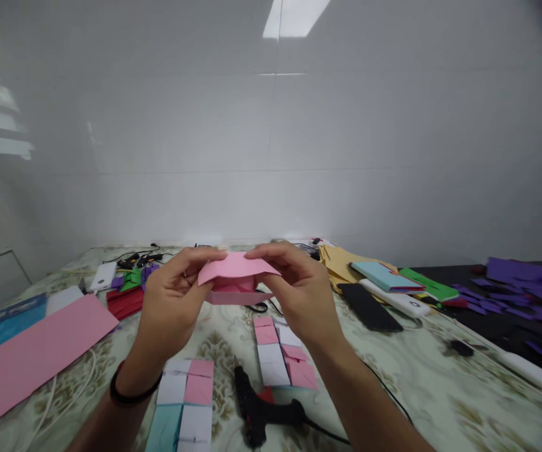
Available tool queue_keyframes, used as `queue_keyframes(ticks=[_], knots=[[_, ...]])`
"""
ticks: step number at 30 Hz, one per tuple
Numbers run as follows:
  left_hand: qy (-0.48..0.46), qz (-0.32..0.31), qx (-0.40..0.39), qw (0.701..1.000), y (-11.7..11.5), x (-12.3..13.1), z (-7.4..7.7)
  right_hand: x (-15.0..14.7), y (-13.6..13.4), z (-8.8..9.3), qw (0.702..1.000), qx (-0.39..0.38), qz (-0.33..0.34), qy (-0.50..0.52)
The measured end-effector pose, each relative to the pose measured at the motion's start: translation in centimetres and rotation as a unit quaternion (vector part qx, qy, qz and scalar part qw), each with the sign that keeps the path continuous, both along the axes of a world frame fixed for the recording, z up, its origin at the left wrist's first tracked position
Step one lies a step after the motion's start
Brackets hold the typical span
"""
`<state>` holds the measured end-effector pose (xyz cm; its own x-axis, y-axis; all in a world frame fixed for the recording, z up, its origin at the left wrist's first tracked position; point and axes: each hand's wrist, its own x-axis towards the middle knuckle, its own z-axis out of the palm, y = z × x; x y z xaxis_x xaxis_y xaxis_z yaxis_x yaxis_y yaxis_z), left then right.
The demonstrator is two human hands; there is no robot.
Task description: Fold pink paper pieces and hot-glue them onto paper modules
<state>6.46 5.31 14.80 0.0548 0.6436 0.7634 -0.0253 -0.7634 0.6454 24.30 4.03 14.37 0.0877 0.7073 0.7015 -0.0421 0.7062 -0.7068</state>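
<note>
A folded pink paper piece point(238, 267) is held up above the table, its layers parted so that a gap shows between the upper flap and the lower strip. My left hand point(173, 298) pinches its left end between thumb and fingers; a dark band circles that wrist. On the right end, my right hand point(299, 289) grips the paper the same way. Below lie a pink and white folded paper block point(273, 364) and a pink, white and teal one point(196, 383). Between these blocks rests a black glue gun point(264, 411).
A long pink sheet point(45, 358) and a blue pack point(7, 329) lie at left. At right are a black phone point(369, 307), a white power strip point(396, 298), yellow paper point(341, 263), a light blue stack point(386, 276) and purple pieces point(525, 276). Cables cross the patterned cloth point(440, 389).
</note>
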Motion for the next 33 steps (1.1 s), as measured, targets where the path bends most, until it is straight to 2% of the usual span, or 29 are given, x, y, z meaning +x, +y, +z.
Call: queue_keyframes(ticks=[5, 7, 10, 13, 14, 17, 19, 23, 27, 33], knots=[[0.017, 0.018, 0.003, 1.0, 0.1, -1.1, 0.3, 1.2, -0.4, 0.5, 0.993, 0.033, 0.038, -0.108], [0.028, 0.006, -0.006, 1.0, 0.2, -1.5, 0.3, 1.7, -0.5, 0.6, 0.987, 0.062, 0.042, -0.145], [0.047, -0.061, -0.032, 0.996, 0.2, -2.1, 0.4, 2.3, -0.5, 0.7, 0.979, 0.094, 0.061, -0.171], [0.074, -0.127, -0.052, 0.988, 0.1, -2.5, 0.6, 2.3, -0.5, 0.7, 0.982, 0.084, 0.03, -0.166], [0.082, -0.125, -0.056, 0.987, 0.0, -2.5, 0.7, 2.1, -0.5, 0.7, 0.984, 0.075, 0.014, -0.16], [0.09, -0.049, -0.065, 0.993, -0.1, -2.0, 0.8, 1.6, -0.4, 0.6, 0.988, 0.048, -0.005, -0.145], [0.089, -0.025, -0.065, 0.994, -0.1, -1.6, 0.8, 1.4, -0.3, 0.5, 0.991, 0.021, -0.009, -0.13], [0.062, -0.026, -0.071, 0.995, 0.1, -1.3, 0.6, 1.2, -0.3, 0.2, 0.996, -0.027, -0.022, -0.087], [0.049, -0.054, -0.141, 0.987, 0.3, -1.3, 0.5, 1.3, -0.1, 0.0, 0.996, -0.054, -0.021, -0.07], [0.063, -0.024, -0.167, 0.984, 0.3, -1.4, 0.9, 1.1, 0.1, 0.0, 0.995, -0.074, -0.016, -0.061]])
